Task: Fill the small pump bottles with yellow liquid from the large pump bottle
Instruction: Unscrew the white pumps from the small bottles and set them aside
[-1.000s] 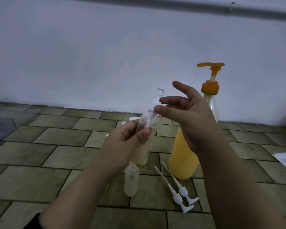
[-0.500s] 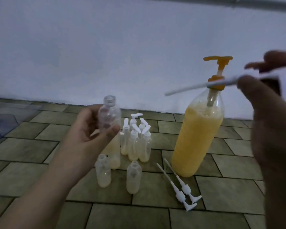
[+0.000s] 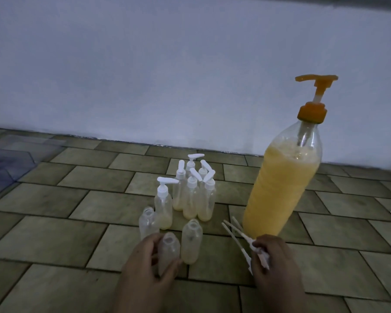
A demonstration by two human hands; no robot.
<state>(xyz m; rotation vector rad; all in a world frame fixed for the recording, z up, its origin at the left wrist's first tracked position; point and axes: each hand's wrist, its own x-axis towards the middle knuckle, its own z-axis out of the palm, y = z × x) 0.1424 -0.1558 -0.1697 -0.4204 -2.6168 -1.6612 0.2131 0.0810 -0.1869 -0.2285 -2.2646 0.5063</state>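
On the tiled floor (image 3: 77, 199), big pump bottle (image 3: 280, 190) (yellow liquid), small bottles (image 3: 191, 195).

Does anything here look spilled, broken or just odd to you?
No spill or damage shows. The one oddity: three small bottles stand open at the front, one held by the left hand, while their white pump tops lie loose on the tiled floor by the large bottle, under the right hand.

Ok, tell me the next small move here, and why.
Probably let go of both things. The left hand grips an open small bottle standing on the floor, and the right hand holds a white pump beside two loose pumps. The open bottles wait by the large bottle.
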